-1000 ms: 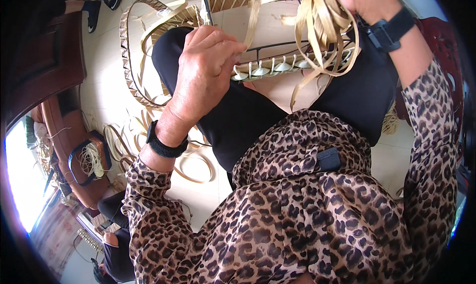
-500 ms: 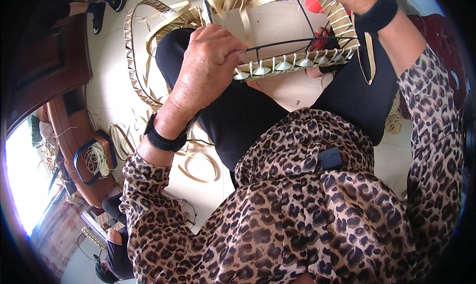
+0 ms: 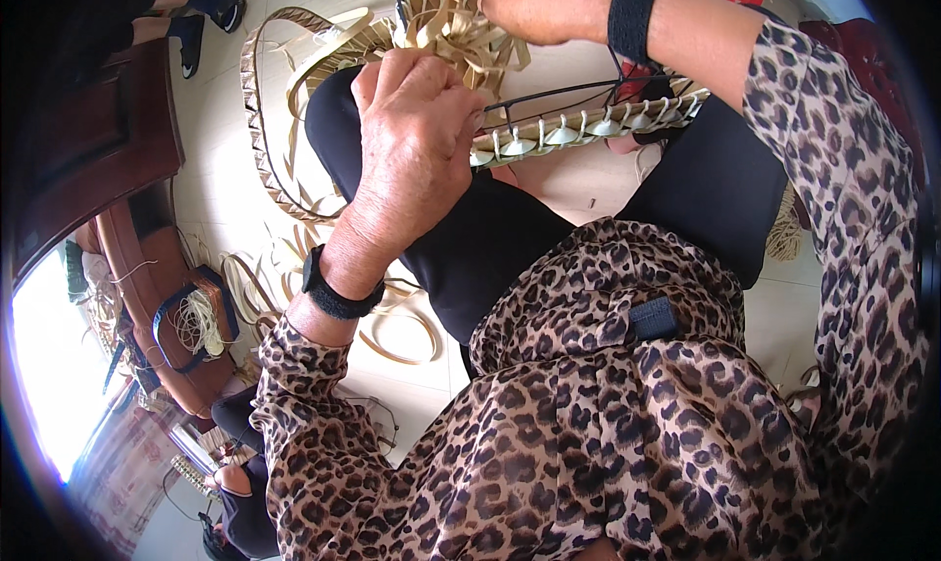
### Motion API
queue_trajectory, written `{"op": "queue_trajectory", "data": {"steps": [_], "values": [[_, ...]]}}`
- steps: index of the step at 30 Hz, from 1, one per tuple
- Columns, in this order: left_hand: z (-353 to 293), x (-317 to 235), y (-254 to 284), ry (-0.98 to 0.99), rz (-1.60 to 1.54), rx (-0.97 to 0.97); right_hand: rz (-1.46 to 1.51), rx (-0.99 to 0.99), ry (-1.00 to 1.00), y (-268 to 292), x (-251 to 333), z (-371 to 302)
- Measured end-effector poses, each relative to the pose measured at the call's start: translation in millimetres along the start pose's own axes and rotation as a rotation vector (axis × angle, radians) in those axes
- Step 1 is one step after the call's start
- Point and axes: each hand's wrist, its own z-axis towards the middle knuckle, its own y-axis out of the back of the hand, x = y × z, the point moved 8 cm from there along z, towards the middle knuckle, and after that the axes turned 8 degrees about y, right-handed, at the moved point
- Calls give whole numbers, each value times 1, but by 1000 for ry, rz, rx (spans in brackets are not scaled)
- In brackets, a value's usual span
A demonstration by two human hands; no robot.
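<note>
Over my left thigh, my left hand (image 3: 421, 140) is closed on the near left corner of a wicker basket frame (image 3: 588, 130). Pale cord loops and white shell-shaped pieces line the frame's near side, with a thin black wire (image 3: 564, 91) running just above. A ruffled bunch of pale flat strips (image 3: 461, 37) lies just beyond my left fingers. My right hand (image 3: 544, 7) is curled closed at the right edge of that bunch. Its fingertips are turned away, so what they pinch is hidden. The frame's far side is partly covered by my right hand and forearm.
A braided hoop (image 3: 250, 91) stands left of my knee. Loose strip coils (image 3: 397, 341) lie on the floor. At left are a dark red wooden piece of furniture (image 3: 108, 120) and a blue-rimmed holder with pale cord (image 3: 196, 321). Another person's shoes (image 3: 230, 10) show at upper left.
My right hand has come left and nearer, toward the bunch of strips. The bunch has shifted nearer, against my left hand. My left hand stays at the frame's corner.
</note>
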Motion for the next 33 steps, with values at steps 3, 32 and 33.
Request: {"op": "queue_trajectory", "data": {"steps": [3, 32, 33], "values": [[-3, -4, -1, 11, 62, -6, -65, 53, 3, 2, 21, -5], [-9, 4, -2, 89, 71, -37, 483, 233, -132, 9, -11, 6], [-11, 4, -3, 93, 73, -33, 499, 250, -94, 6, -9, 8]]}}
